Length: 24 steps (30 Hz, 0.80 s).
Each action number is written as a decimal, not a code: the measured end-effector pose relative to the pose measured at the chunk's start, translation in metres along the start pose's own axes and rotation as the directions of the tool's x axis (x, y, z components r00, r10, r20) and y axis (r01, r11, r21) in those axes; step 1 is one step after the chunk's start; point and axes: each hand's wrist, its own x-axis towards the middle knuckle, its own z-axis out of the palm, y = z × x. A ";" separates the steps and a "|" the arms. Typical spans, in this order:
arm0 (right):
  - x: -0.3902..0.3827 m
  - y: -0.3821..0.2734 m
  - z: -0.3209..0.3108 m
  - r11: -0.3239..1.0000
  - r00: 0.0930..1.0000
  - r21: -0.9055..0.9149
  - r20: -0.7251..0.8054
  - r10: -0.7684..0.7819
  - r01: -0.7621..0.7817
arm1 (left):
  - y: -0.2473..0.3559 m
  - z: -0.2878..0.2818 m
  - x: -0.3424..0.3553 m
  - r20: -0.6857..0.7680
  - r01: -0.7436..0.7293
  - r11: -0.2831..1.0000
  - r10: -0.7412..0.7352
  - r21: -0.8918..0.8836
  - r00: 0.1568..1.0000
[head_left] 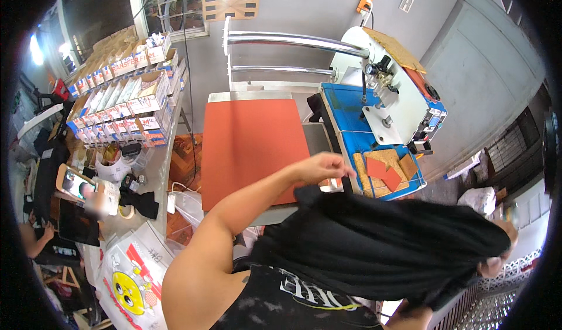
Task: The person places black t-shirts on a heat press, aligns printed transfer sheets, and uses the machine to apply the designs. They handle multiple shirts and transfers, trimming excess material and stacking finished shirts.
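My left hand (328,167) reaches across in front of the orange press pad (252,137), just above a black garment (380,242); its fingers are loosely bent and apart, with nothing seen in them. My right hand (492,262), at the far right, grips the end of that garment and is partly hidden by it. The cloth stretches between the two hands over my front. Beyond my left hand, orange and tan pieces (386,175) lie on a blue board (345,113) beside the white press machine (392,113).
Stacked boxes (117,107) line a side table at left, with a phone (79,183) and a white bag (129,283). Another person's hand (44,236) shows at the far left edge. Metal rollers (293,42) cross behind the pad. A railing (492,306) and white bundle (474,200) are at right.
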 end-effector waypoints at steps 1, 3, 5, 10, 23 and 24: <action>-0.008 -0.005 -0.023 0.999 0.999 -0.017 0.033 0.039 -0.038 | -0.010 0.022 -0.006 0.081 -0.024 0.931 0.057 -0.364 0.995; -0.033 0.010 -0.045 0.989 0.997 0.145 0.070 -0.019 0.009 | -0.040 0.092 -0.011 0.115 -0.045 0.976 0.071 -0.213 0.991; -0.063 0.043 -0.036 0.986 0.988 0.063 -0.026 0.155 -0.153 | -0.077 0.165 -0.013 0.359 -0.041 0.999 0.037 0.002 0.932; -0.047 0.103 0.004 0.891 0.861 0.156 0.371 0.348 -0.427 | -0.154 0.216 -0.041 0.108 0.224 0.968 -0.236 0.116 0.966; -0.045 0.146 0.002 0.886 0.628 -0.053 0.685 0.368 -0.461 | -0.041 0.157 -0.237 -0.447 0.564 0.784 -0.421 0.259 0.789; -0.051 0.145 0.001 0.811 0.596 -0.247 0.572 0.563 -0.530 | -0.026 0.154 -0.256 -0.522 0.519 0.780 -0.298 0.350 0.799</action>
